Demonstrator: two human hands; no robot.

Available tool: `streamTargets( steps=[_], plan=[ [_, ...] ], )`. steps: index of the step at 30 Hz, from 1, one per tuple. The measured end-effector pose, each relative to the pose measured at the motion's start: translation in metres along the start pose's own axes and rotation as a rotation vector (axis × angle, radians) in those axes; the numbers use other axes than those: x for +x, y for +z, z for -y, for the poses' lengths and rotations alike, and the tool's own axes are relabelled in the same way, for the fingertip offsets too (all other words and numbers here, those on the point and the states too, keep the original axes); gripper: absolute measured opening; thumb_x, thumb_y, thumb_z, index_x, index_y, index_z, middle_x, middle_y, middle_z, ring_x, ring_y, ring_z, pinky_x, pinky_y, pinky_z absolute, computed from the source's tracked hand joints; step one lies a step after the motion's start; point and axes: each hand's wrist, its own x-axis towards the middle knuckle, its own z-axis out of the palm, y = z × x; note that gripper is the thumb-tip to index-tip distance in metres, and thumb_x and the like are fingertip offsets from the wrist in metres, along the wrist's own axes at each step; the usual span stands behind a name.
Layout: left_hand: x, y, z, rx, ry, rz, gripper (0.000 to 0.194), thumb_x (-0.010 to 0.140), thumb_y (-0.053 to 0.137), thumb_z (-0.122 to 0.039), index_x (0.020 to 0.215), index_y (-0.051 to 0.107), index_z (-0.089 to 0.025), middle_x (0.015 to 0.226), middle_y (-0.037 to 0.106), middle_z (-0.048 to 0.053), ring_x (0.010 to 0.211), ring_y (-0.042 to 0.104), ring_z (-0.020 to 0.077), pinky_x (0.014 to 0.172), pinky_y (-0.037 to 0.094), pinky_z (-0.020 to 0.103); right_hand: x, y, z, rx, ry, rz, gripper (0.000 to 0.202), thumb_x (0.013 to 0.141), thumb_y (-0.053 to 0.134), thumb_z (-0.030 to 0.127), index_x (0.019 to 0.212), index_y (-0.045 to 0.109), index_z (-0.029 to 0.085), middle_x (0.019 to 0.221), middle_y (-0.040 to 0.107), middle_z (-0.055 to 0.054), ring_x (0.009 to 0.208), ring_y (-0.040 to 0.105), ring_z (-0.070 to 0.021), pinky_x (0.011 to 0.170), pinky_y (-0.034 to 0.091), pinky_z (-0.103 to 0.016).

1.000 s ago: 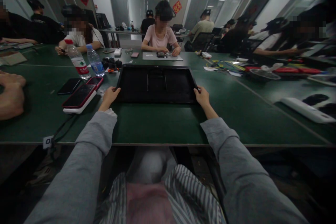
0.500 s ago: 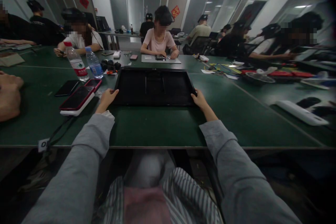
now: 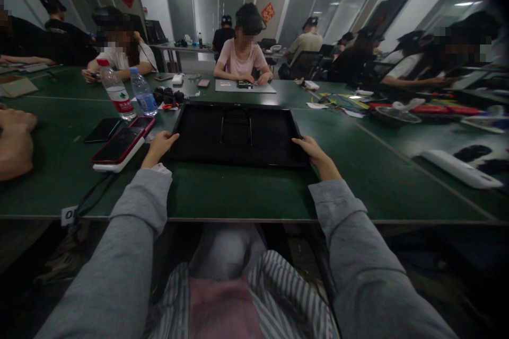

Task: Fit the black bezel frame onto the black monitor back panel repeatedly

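Note:
A black rectangular tray-like panel (image 3: pixel 199 135) with a raised rim lies in front of me, a frame-like shape at its middle. What exactly it is I cannot tell. My left hand (image 3: pixel 160 148) is closed on its left edge, thumb over the rim and fingers partly hidden. At the opposite side my right hand (image 3: pixel 317 156) grips the right edge, thumb on top. The panel's near right corner sits a little closer to me than the left one. Beneath it is the green table (image 3: pixel 242 190).
Left of the panel are a red-cased phone (image 3: pixel 116 145) on a white block, a dark phone (image 3: pixel 102 130) and two bottles (image 3: pixel 119 96). Another person's hand (image 3: pixel 16 140) rests at far left. A white power strip (image 3: pixel 461 169) lies right. A person (image 3: pixel 244 61) works opposite.
The panel's right side has swung slightly toward me and to the right, and my right hand has moved along with it. My left hand keeps its hold on the left edge.

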Motion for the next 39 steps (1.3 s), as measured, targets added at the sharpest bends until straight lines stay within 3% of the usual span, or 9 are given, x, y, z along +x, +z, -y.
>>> streamTargets(
  steps=[4,6,11,18,24,31,35,39],
  plan=[
    [-0.006,0.000,-0.004,-0.008,0.023,-0.021,0.040,0.095,0.062,-0.057,0.089,0.067,-0.018,0.095,0.075,0.010,0.093,0.067,0.0256,0.088,0.050,0.034,0.006,0.010,-0.003,0.121,-0.063,-0.084,0.073,0.079,0.072,0.027,0.150,0.058,0.021,0.109,0.079,-0.008,0.099,0.076,-0.0288,0.095,0.064,-0.052],
    [-0.008,0.000,-0.006,-0.016,0.023,-0.029,0.042,0.097,0.059,-0.058,0.088,0.068,-0.018,0.095,0.075,0.011,0.093,0.067,0.0255,0.087,0.050,0.033,0.010,0.012,-0.005,0.164,-0.115,-0.085,0.080,0.076,0.071,0.024,0.155,0.056,0.022,0.110,0.079,-0.007,0.100,0.076,-0.0282,0.097,0.063,-0.053],
    [-0.006,0.001,-0.005,-0.008,0.041,-0.024,0.047,0.103,0.048,-0.054,0.090,0.073,-0.016,0.096,0.077,0.011,0.097,0.068,0.0262,0.087,0.049,0.033,0.006,0.013,0.002,0.208,-0.151,-0.101,0.076,0.074,0.072,0.027,0.150,0.062,0.021,0.110,0.079,-0.007,0.102,0.075,-0.0285,0.100,0.062,-0.056],
    [0.005,0.011,0.009,-0.141,0.074,-0.074,0.041,0.099,0.054,-0.043,0.117,0.075,-0.012,0.119,0.078,0.017,0.111,0.071,0.0269,0.099,0.051,0.035,-0.003,0.010,0.012,0.192,-0.183,-0.204,0.074,0.074,0.073,0.033,0.146,0.064,0.021,0.112,0.078,-0.009,0.105,0.074,-0.0302,0.099,0.061,-0.058],
    [0.006,0.012,0.013,-0.192,0.045,-0.071,0.029,0.094,0.061,-0.038,0.110,0.070,-0.016,0.114,0.077,0.014,0.103,0.072,0.0261,0.097,0.054,0.038,0.007,0.000,0.001,0.154,-0.098,-0.489,0.076,0.070,0.060,0.024,0.145,0.058,0.011,0.126,0.072,-0.016,0.116,0.071,-0.0302,0.108,0.057,-0.054],
    [-0.001,0.007,0.007,-0.164,0.022,-0.121,0.017,0.087,0.066,-0.037,0.084,0.054,-0.024,0.089,0.068,0.004,0.093,0.066,0.0240,0.091,0.051,0.036,0.012,-0.026,-0.021,-0.021,0.068,-0.858,0.079,0.082,0.050,0.019,0.159,0.040,0.008,0.155,0.054,-0.025,0.150,0.052,-0.0335,0.128,0.037,-0.056],
    [-0.003,0.005,0.005,-0.125,0.044,-0.120,0.024,0.085,0.065,-0.035,0.072,0.047,-0.025,0.074,0.059,0.001,0.082,0.060,0.0218,0.082,0.047,0.033,0.010,-0.041,-0.028,-0.024,0.189,-1.002,0.084,0.086,0.041,0.013,0.168,0.025,0.013,0.163,0.046,-0.027,0.156,0.044,-0.0340,0.130,0.030,-0.061],
    [-0.006,0.003,0.004,-0.069,0.076,-0.127,0.034,0.085,0.066,-0.038,0.064,0.042,-0.026,0.065,0.050,0.000,0.071,0.054,0.0205,0.073,0.040,0.033,0.004,-0.052,-0.025,-0.007,0.272,-1.093,0.083,0.088,0.031,0.007,0.169,0.012,0.001,0.161,0.042,-0.039,0.155,0.046,-0.0343,0.130,0.031,-0.050]
  ],
)
